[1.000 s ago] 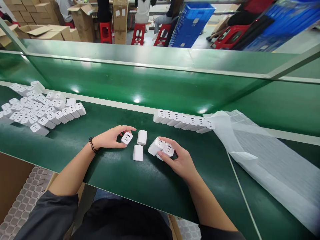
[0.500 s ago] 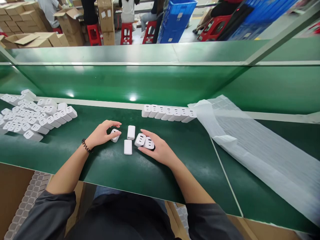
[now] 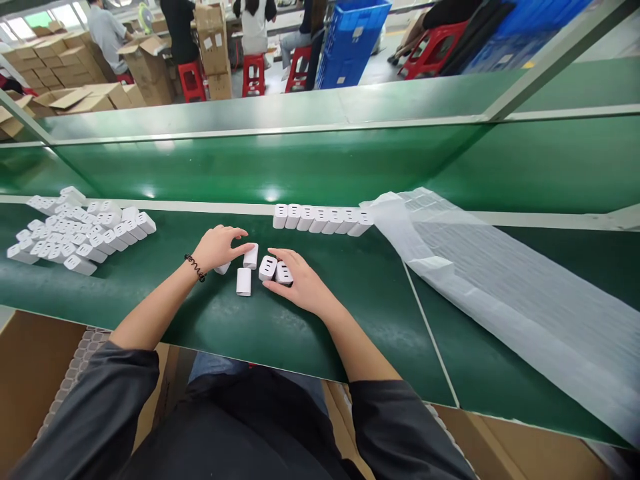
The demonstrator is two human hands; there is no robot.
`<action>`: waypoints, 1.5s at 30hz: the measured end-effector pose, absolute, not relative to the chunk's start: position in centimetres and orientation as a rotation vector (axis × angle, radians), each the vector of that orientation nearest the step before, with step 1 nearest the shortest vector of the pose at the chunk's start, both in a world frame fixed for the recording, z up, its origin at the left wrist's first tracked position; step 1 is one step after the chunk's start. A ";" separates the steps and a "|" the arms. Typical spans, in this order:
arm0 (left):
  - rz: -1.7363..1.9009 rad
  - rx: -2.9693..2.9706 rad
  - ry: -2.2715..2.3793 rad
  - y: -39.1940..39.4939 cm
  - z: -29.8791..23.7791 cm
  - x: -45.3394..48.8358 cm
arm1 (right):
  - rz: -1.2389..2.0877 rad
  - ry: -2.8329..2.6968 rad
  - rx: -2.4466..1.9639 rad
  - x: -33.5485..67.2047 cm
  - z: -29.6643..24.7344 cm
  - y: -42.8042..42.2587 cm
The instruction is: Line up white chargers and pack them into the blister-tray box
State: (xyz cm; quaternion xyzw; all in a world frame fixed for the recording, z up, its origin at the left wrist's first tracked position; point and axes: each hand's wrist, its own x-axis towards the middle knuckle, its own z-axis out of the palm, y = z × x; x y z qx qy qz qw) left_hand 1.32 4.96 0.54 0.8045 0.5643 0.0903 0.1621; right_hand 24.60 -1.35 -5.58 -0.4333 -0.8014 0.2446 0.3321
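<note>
On the green bench (image 3: 310,320) my left hand (image 3: 217,247) is curled over a small white charger block (image 3: 223,268), its fingertips touching a second upright block (image 3: 251,256). My right hand (image 3: 299,283) cups two white chargers (image 3: 275,269) that lie side by side with their port faces toward me. Between the hands one more white block (image 3: 243,281) lies flat on the bench. A black coiled band sits on my left wrist.
A heap of white chargers (image 3: 80,230) lies at the left, and a neat row of them (image 3: 320,219) stands behind my hands. A white foam sheet (image 3: 505,287) covers the right side. Cardboard boxes, red stools, blue crates and seated people are beyond the bench.
My left hand set its charger down and reached right to the upright block. My right hand laid its two chargers flat and slid them left toward the others.
</note>
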 end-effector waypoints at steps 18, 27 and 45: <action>0.527 1.996 1.445 4.2 -1.0 -0.6 | -0.187 -2.244 -1.090 20.6 -5.2 -4.2; 0.580 2.052 1.371 3.5 -0.5 -1.3 | -0.183 -2.339 -1.023 20.0 -5.3 -4.5; 0.227 2.363 1.004 3.9 -0.3 -3.1 | -0.126 -2.518 -0.743 21.0 -4.4 -5.2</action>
